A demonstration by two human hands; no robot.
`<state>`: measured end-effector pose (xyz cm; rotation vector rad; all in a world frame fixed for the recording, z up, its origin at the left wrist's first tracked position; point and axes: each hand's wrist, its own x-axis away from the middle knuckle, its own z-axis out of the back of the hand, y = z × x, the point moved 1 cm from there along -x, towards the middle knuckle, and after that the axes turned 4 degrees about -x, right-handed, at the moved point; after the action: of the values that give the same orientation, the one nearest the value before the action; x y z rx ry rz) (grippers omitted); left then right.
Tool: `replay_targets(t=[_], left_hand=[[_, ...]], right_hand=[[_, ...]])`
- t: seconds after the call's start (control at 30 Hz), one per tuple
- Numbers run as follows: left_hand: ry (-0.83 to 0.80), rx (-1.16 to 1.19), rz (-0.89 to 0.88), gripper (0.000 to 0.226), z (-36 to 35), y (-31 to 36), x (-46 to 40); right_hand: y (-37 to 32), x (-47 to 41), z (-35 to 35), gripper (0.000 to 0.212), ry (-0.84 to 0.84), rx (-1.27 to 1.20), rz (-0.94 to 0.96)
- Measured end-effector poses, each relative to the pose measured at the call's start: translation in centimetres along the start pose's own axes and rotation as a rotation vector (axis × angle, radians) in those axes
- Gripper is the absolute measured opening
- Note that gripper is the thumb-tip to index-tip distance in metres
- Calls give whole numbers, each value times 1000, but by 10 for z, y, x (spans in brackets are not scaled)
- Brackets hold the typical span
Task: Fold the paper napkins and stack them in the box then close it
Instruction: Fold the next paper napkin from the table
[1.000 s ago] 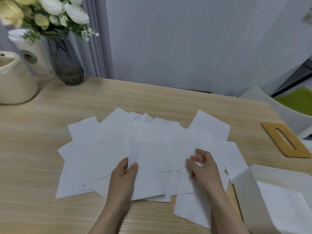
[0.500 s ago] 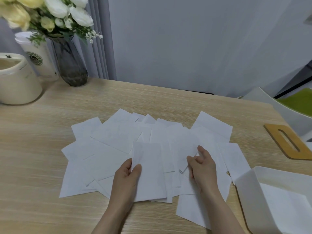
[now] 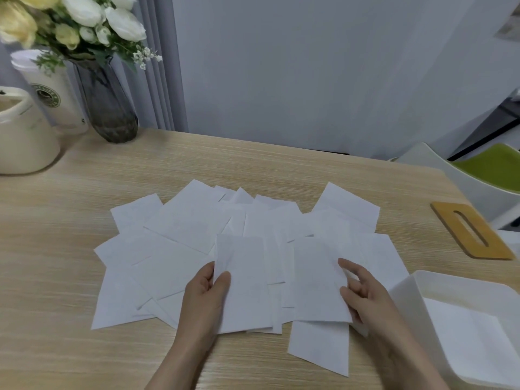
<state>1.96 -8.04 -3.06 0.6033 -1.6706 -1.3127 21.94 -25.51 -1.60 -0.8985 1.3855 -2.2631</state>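
Observation:
Several white paper napkins (image 3: 185, 229) lie spread and overlapping on the wooden table (image 3: 253, 170). My left hand (image 3: 206, 291) pinches the left edge of a folded napkin (image 3: 244, 282) between thumb and fingers. My right hand (image 3: 363, 294) holds the right edge of another folded napkin (image 3: 318, 280), lifted a little above the pile. An open white box (image 3: 405, 299) stands at the right front with a white napkin (image 3: 472, 342) lying flat inside. Its wooden lid (image 3: 472, 230), with a long slot, lies flat on the table beyond the box.
A dark glass vase of white and yellow flowers (image 3: 109, 102) stands at the back left, beside a white cup (image 3: 53, 91) and a cream jug (image 3: 22, 136). A white chair with a green seat (image 3: 489, 170) is past the table's right edge.
My right hand has drawn a folded napkin out of the pile and raised it. My left hand keeps its pinch on the other napkin. The camera has tilted slightly.

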Motion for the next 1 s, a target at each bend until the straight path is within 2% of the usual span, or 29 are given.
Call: replay_targets(t=[0.07,0.23,0.33,0.53,0.8,1.0], left_hand=[[2,-1,-1,28,0,-1,0],[-2,1,-4,31,1,-4,-2],[-19,-4,-10,38,1,-4,-2],[-24,3,-17,39,1,-5,-2],[-31,-2,-31,42,1,-5,-2],[-25,-4,-31,37,2,-7,-4]], right_hand=[[4,2,2,51,-27,26,-24],[1,6,-6,65,122,68,40],[1,5,-9,72,190,66,-3],[-1,7,-18,54,202,113,-56],[-7,9,-22,26,238,230,-36],[-5,9,-15,23,276,151,1]])
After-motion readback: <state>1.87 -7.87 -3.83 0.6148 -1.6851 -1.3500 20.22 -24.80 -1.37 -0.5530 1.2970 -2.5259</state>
